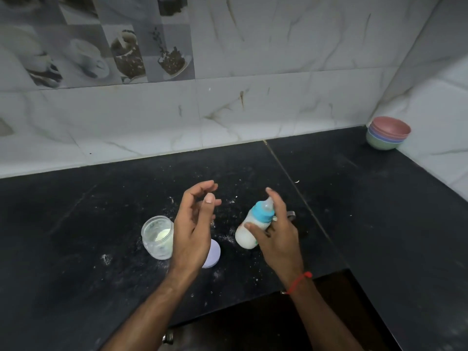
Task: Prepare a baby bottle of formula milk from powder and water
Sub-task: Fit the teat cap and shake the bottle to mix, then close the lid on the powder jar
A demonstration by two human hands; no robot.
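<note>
Bottle: small baby bottle (249,228), blue collar and clear teat fitted, body white with milk; held off the counter (379,211), a little right of centre.
Long axis: tilted, base low and toward the left, teat high and toward the right and the wall.
Right hand (274,233): clamped on the bottle, thumb across the near side of the body, fingers curled behind the collar and teat. This hand alone has the bottle.
Left hand (193,224): holds nothing, fingers loosely bent, palm turned toward the bottle; apart from it, just to its left.
Step in hand: judged to be the mixing by shaking, since the bottle is capped and full; task near its end.
Powder jar (157,236): clear, lid off, a little powder inside; stands just left of the left hand, close to its wrist.
Jar lid (212,253): pale disc flat on the counter, partly under the left hand.
Spilled powder (229,238): scattered on the counter below both hands.
Stacked bowls (387,133): far right corner, well apart.
Open room: wide bare counter to the right and toward the wall; near edge lies below the forearms.
Risk: a leftward swing could knock the open jar.
</note>
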